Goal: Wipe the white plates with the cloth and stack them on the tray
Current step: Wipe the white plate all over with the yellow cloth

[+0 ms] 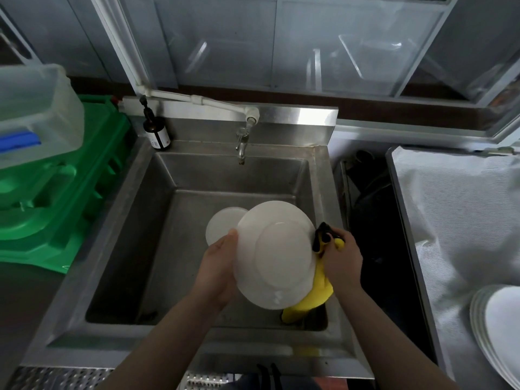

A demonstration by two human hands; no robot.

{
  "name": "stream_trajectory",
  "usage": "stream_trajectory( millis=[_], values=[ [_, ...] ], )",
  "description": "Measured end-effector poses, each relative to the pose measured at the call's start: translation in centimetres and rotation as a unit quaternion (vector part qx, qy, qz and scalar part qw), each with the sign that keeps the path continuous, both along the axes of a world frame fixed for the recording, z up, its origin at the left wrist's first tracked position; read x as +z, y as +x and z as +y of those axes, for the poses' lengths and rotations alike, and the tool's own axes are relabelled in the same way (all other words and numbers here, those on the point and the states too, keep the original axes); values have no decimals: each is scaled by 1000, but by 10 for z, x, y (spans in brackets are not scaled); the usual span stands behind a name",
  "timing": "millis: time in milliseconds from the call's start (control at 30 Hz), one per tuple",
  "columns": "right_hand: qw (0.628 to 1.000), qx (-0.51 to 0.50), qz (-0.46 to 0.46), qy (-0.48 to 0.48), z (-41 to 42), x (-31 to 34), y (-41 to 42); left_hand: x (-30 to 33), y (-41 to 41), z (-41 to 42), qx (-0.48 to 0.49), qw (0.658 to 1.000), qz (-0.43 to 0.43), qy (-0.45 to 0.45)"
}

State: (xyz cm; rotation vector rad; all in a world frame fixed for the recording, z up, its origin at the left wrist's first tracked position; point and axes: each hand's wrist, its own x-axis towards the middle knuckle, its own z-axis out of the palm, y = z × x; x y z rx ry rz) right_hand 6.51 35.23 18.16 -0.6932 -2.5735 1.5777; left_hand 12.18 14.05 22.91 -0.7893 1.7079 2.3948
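Note:
Over the steel sink [118, 249] my left hand [216, 266] holds a large white plate [275, 254] by its left rim, tilted with its underside facing me. My right hand [342, 257] grips a yellow cloth with black trim [319, 288] against the plate's right edge; the cloth hangs down behind the plate. A smaller white plate [221, 226] lies in the basin behind, partly hidden. Several wiped white plates [498, 327] are stacked at the lower right on a tray lined with white cloth [450, 220].
A tap [242, 144] hangs over the back of the basin and a dark pump bottle [156, 130] stands at its back left corner. Green crates [70, 198] and a clear plastic tub [36, 108] sit on the left. A dark gap [374, 220] separates sink and tray.

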Motion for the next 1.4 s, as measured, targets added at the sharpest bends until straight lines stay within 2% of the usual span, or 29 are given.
stream_trajectory(
  millis=[133,267,400,667,800,967,1133,1200,1233,1333,1400],
  values=[
    [999,31,30,2,-4,0,4,0,-1,0,13,1000,-11,9],
    [991,113,69,5,-16,14,14,0,-2,1,46,998,-20,47],
    [980,190,66,-6,-33,21,30,0,0,5,92,993,-7,80],
    [959,265,99,16,-62,8,52,-5,3,6,143,987,-48,62],
    [939,318,123,46,-69,11,60,-8,2,6,158,983,-72,59],
    [901,393,165,85,-75,14,68,-8,-2,3,192,971,-97,102],
    [868,418,231,138,-82,5,79,-8,-4,2,194,969,-104,115],
    [854,439,231,153,-80,2,78,-10,-4,-1,194,968,-110,117],
    [854,445,219,157,-79,2,76,-10,-4,-2,195,968,-111,113],
    [883,421,169,119,-77,5,71,-10,-3,-4,192,971,-93,111],
    [899,391,167,107,-77,4,69,-9,-3,-5,184,974,-77,108]
  ],
)
